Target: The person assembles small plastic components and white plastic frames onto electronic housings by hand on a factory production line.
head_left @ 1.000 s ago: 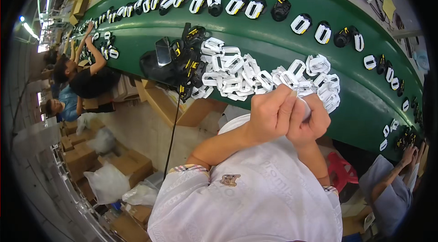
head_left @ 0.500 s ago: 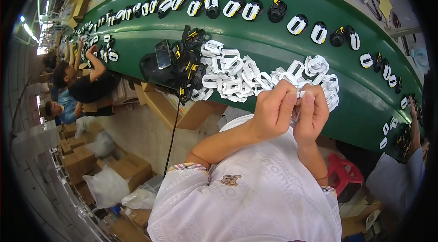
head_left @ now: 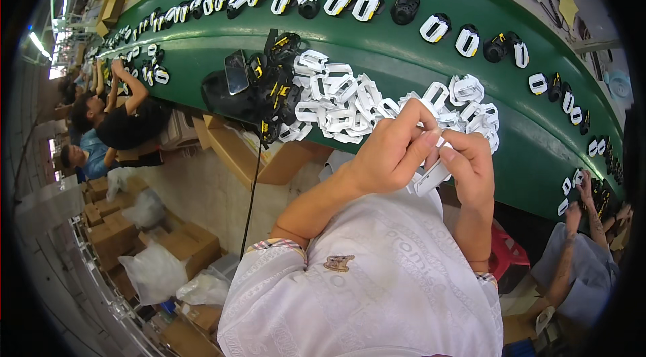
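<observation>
Head view: left hand (head_left: pixel 397 154) and right hand (head_left: pixel 473 167), centre-right, pinch a white part (head_left: pixel 431 179), likely light, stiff, best held by edges.

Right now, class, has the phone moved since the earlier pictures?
No: judged against the pile of white frames, the phone keeps its place to their left; the whole view has shifted slightly.
</observation>
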The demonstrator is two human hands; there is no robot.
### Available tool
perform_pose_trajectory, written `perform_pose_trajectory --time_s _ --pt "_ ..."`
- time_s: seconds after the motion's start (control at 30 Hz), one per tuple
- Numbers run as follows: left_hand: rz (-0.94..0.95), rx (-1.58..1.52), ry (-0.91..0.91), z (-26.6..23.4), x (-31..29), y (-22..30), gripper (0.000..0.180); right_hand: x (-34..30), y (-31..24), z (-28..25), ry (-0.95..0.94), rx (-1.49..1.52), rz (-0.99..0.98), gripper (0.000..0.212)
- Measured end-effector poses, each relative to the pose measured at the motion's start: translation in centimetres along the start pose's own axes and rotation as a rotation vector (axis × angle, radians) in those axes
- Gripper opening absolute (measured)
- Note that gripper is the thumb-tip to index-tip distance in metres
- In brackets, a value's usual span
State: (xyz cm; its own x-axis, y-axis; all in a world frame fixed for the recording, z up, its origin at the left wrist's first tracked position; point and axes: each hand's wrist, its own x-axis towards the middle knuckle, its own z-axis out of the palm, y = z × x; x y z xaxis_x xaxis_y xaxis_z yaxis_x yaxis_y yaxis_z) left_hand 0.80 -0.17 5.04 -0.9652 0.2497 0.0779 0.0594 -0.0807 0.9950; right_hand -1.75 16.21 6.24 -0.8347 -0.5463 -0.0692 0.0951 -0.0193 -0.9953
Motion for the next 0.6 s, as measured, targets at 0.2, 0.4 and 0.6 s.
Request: perform_pose_trajectory --time_s 0.2,0.4,0.6 --pt "-0.065 -0.073 -0.121 -0.8 0.0 0.3 0.008 0.1 0.9 -0.1 -0.037 0.114 -0.023 0.020" --pt "-0.117 -0.116 -0.207 -1.5 0.1 0.4 0.008 0.1 1.4 0.2 -0.070 0.149 -0.083 0.022" --pt "-0.119 -0.017 -0.215 -2.0 0.4 0.5 0.008 0.0 2.2 0.2 -0.063 0.155 -0.068 0.022"
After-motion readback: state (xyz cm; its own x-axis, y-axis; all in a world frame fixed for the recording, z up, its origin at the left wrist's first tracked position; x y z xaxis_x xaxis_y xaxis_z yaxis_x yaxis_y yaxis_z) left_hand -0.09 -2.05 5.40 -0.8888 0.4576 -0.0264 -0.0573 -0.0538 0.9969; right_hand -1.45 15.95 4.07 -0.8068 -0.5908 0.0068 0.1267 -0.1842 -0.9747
